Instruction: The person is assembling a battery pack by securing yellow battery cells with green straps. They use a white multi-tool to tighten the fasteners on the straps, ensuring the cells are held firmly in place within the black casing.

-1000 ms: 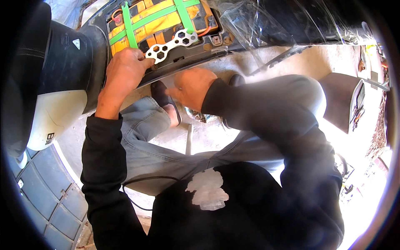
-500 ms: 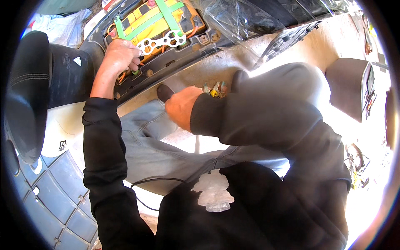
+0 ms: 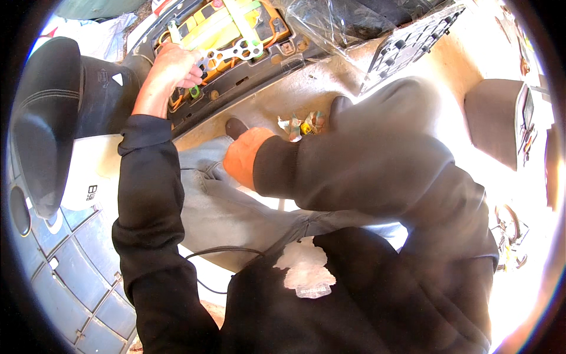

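Within the left hand (image 3: 170, 72), a perforated wrench (image 3: 227, 56) is gripped; beyond that hand, a yellow pack (image 3: 207, 32) is seen. The state of the right hand (image 3: 242, 159) cannot be told.

Left fingers (image 3: 193, 78) hold a flat wrench (image 3: 229, 55) over a yellow pack (image 3: 212, 36)

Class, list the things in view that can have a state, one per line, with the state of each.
Left hand: closed on the wrench.
Bone-shaped hex wrench: gripped at one end, held over the battery compartment.
Right hand: above the lap, fingers hidden, grip unclear.
Yellow battery pack: uncovered, strapped.
Green straps: crossed over the pack.
Clear plastic wrap: crumpled.
Black cable: curved.
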{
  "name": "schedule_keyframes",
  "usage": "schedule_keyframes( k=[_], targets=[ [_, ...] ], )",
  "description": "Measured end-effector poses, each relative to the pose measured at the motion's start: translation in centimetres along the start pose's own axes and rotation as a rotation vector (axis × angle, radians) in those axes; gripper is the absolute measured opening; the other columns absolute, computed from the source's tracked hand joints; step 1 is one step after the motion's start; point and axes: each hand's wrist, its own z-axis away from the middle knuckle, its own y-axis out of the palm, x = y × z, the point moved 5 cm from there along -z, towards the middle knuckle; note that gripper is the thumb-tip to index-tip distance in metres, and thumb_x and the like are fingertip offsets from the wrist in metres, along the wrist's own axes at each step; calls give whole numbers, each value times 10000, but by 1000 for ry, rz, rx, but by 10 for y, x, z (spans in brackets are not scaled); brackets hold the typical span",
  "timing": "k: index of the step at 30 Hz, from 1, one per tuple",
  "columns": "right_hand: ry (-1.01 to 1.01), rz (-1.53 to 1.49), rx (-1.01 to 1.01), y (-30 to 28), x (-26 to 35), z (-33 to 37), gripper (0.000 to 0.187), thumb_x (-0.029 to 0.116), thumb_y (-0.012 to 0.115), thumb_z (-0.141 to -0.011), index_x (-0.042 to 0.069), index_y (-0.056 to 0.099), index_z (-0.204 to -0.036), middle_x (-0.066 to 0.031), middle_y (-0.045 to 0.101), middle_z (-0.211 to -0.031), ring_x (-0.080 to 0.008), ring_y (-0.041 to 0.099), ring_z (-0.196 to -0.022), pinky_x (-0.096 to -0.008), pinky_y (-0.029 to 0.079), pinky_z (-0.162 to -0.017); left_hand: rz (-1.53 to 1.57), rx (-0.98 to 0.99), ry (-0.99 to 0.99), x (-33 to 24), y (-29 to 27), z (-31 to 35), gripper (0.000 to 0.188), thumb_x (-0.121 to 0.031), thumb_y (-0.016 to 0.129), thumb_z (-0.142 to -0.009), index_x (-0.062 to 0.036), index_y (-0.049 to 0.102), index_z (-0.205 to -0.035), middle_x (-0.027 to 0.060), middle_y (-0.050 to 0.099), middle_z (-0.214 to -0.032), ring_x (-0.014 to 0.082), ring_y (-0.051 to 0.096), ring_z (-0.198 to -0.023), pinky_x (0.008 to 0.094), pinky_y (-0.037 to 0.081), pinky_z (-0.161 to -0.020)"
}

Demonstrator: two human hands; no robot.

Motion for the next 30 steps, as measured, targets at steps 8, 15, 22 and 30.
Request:
schedule_keyframes(
  k=[8, 15, 22, 30],
  targets=[
    [43, 48, 148, 10, -9, -8, 230, 166, 535, -825, 117, 722, -949, -83, 697, -965, -263, 667, -907, -380, 516, -734, -296, -83, 150, 14, 9, -7, 412, -230, 787, -693, 82, 626, -910, 215, 661, -839, 300, 655, -755, 369, 518, -689],
    [39, 62, 240, 8, -6, -8, 228, 169, 536, -832, 119, 721, -957, -82, 695, -982, -258, 664, -920, -379, 518, -740, -578, -144, 283, -10, 15, 11, 399, -228, 777, -690, 34, 562, -902, 194, 640, -855, 268, 638, -829, 370, 496, -728],
    [-15, 35, -9, 19, -11, -10, 121, 125, 580, -746, 80, 693, -740, -94, 670, -728, -260, 672, -724, -362, 512, -629, -576, -136, 332, -8, 19, 11, 500, -250, 749, -724, 85, 570, -1048, 282, 624, -990, 389, 612, -960, 410, 474, -841],
    [-34, 44, -40, 20, -13, -7, 122, 128, 579, -743, 77, 690, -731, -101, 666, -723, -270, 668, -721, -363, 515, -627, -631, -222, 418, -20, 21, 17, 430, -214, 746, -731, 44, 573, -1028, 276, 630, -953, 396, 614, -945, 435, 474, -825]
  ],
)
